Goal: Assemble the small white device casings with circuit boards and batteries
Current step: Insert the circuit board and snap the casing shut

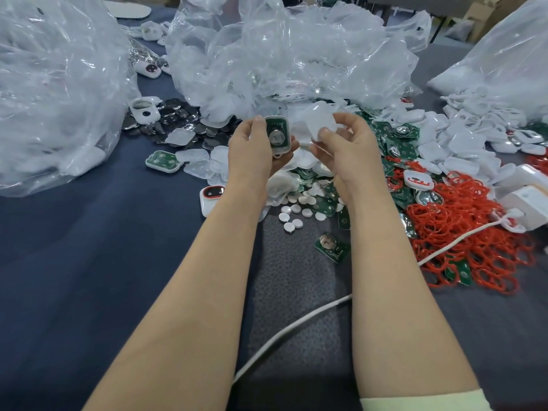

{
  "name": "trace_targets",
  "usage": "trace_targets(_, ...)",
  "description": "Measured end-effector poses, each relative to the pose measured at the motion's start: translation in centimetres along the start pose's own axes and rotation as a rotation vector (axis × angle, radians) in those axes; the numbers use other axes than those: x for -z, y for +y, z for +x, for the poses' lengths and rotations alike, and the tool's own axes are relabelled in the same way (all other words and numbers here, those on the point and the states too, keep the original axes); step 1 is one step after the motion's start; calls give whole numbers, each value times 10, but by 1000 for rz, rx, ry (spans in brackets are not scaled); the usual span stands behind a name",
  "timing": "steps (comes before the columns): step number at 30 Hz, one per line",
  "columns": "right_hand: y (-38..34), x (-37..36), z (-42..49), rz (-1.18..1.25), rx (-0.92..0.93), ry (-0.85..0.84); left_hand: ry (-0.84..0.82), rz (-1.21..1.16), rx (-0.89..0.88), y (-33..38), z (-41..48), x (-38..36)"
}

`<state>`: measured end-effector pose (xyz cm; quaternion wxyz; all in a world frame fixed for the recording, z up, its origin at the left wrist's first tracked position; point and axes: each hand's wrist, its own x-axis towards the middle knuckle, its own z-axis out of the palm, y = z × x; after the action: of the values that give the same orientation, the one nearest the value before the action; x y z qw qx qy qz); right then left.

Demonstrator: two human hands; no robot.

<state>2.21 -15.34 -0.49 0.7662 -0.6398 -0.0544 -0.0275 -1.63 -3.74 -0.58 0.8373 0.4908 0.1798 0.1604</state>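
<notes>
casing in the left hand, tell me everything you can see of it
The casing is a small white plastic shell with rounded corners, open face turned toward the camera. A green circuit board fills it, with a round silvery battery at the centre. The left hand holds it upright above the table, thumb on its upper left edge, fingers behind. The right hand holds a translucent cover just beside it.

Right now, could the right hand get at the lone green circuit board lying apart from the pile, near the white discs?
Probably, though not freely: the circuit board lies uncovered on the grey mat, but the right hand is pinching a translucent cover and would need to drop it first.
</notes>
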Motion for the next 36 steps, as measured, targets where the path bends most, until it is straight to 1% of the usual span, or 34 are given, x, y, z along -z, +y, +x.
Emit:
trace_targets(3,-6,4,-2,-34,22,-86,-24,-4,71,1,1,0)
trace_targets(5,-8,6,-3,-136,71,-125,-41,10,105,1,1,0)
trace_targets(7,-10,6,-4,-263,121,-130,-55,48,116,1,0,1)
trace_targets(13,-15,7,-7,-414,213,-226,-95,117,131,1,-3,-1)
trace_targets(17,-14,4,-9,-484,218,-255,-119,161,150,2,-4,-2)
trace_targets(21,-12,1,-9,-545,222,-252,-127,166,170,2,-6,-3)
trace_targets(26,-9,0,-7,-559,224,-226,-140,144,197,2,-8,-4)
trace_targets(30,-6,-1,-5,-572,239,-190,-135,120,203,3,-8,-4)
trace_targets(33,-3,-3,-4,-627,266,-159,-144,117,197,2,-8,-3)
trace_targets(36,-1,-5,-4,-627,255,-144,-163,111,188,3,-7,-3)
